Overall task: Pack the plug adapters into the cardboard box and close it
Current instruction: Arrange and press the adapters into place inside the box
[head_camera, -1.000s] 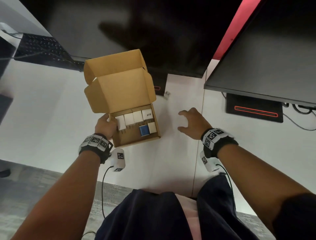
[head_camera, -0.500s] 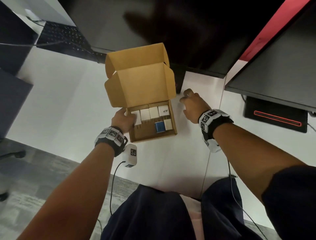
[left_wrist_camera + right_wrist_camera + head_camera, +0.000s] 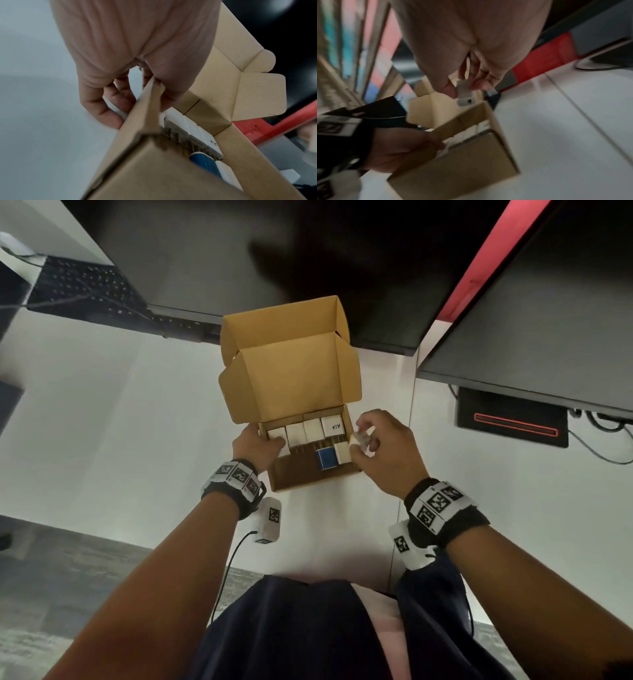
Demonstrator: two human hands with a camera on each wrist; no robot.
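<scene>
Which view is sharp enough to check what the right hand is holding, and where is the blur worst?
Head view: mostly sharp, though the right hand and its white adapter are slightly smeared. Right wrist view: heavy motion blur, the cardboard box soft, the adapter still recognisable. Left wrist view: the near box wall blurred, the left hand clearer.

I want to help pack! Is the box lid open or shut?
Open. The cardboard box has its lid standing up at the back, so the plug adapters inside show.

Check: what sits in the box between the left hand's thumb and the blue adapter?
Head view: bare box floor lies between the left hand and the blue adapter; the white adapters sit in the row behind.
</scene>
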